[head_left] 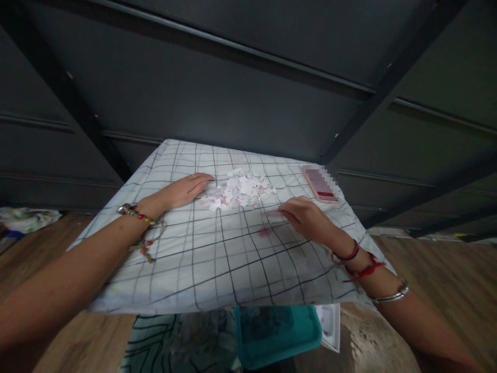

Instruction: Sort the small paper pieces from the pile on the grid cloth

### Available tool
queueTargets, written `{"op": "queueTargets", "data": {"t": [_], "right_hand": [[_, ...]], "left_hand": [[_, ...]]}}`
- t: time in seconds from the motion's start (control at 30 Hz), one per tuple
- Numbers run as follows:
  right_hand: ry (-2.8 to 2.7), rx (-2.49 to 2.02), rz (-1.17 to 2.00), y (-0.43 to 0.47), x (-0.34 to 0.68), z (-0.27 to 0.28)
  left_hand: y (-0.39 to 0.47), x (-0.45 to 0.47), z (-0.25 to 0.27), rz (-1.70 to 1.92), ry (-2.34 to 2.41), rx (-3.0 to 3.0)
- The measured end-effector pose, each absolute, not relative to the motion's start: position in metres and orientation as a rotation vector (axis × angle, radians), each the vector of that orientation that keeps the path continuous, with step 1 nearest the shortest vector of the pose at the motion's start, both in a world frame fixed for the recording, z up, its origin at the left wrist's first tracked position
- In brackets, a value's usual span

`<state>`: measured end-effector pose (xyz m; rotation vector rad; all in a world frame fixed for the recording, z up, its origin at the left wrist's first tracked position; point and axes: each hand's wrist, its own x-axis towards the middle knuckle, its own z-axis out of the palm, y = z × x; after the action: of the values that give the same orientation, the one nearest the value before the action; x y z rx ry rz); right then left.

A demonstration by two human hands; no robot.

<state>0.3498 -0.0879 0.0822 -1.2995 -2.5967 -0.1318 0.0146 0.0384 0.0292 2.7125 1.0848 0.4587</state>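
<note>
A loose pile of small white and pinkish paper pieces (243, 189) lies on the checked cloth (198, 259). My left hand (186, 190) rests on the cloth at the pile's left edge, fingers stretched out, with nothing in its grasp. To the lower right of the pile, my right hand (305, 217) has its fingers pressed together. A thin pale slip (274, 213), blurred, sticks out from its fingertips. Just below it a blurred red spot (264, 232) shows; whether it is a loose bit or a mark on the cloth I cannot make out.
A pink-framed phone (320, 185) lies near the far right corner. Below the near edge are a teal plastic bin (279, 349), a white box (330, 327) and a heap of pale scraps (200, 334). Dark panels (217, 103) rise directly behind the table.
</note>
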Motion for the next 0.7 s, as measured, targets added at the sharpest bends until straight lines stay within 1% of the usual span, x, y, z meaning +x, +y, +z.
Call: {"op": "queueTargets", "data": {"t": [0.1,0.17,0.33,0.5,0.6,0.7], "right_hand": [[-2.485,-1.388,-0.277,-0.079,0.355,0.079],[-2.472,-1.431,-0.312,-0.076,0.357,0.076],[-2.490,-1.473,-0.280,-0.090,0.358,0.079],[-2.611,-1.373,-0.225,-0.106,0.363,0.087],[-2.687,-1.340,-0.250,-0.106,0.365,0.086],[-2.637,-1.383,-0.314,-0.103,0.367,0.083]], "left_hand": [[0.037,0.015,0.030,0.474,1.073,2.715],[0.037,0.015,0.030,0.481,1.074,2.714],[0.040,0.013,0.027,0.480,1.077,2.722],[0.047,0.012,0.021,0.476,1.073,2.721],[0.050,0.011,0.018,0.476,1.081,2.724],[0.051,0.011,0.017,0.475,1.091,2.723]]}}
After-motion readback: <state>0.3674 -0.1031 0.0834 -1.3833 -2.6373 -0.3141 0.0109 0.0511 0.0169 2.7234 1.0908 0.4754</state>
